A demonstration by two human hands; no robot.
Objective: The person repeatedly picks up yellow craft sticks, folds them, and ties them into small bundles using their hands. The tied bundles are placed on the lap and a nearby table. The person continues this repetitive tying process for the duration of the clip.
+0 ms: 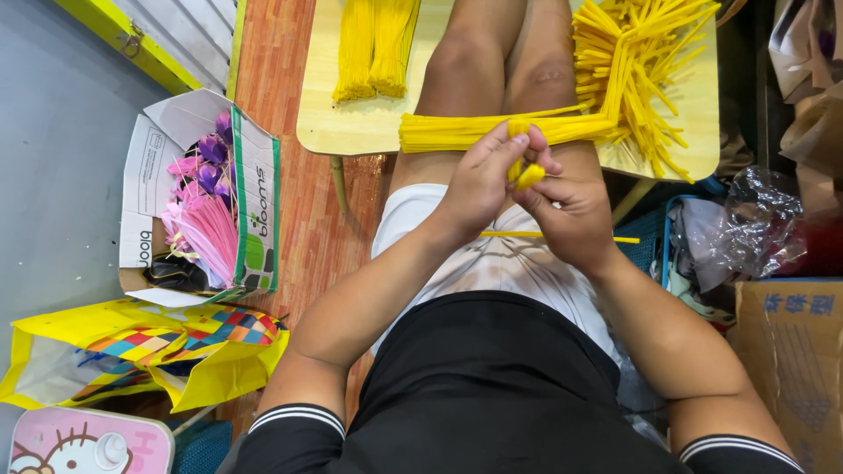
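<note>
Both my hands meet over my lap and bend a yellow fuzzy pipe cleaner (524, 172) into a small loop. My left hand (479, 186) pinches it from the left, my right hand (569, 209) from the right. A bundle of straight yellow pipe cleaners (492, 132) lies across my knees just beyond the hands. One loose yellow pipe cleaner (511, 234) rests across my white shorts under my wrists.
A low pale wooden table (351, 127) carries a heap of yellow pipe cleaners (641, 61) at right and two neat bunches (373, 48) at left. A cardboard box (255, 202) of pink and purple pieces sits left, a yellow bag (132, 351) below it, clutter and boxes (790, 351) right.
</note>
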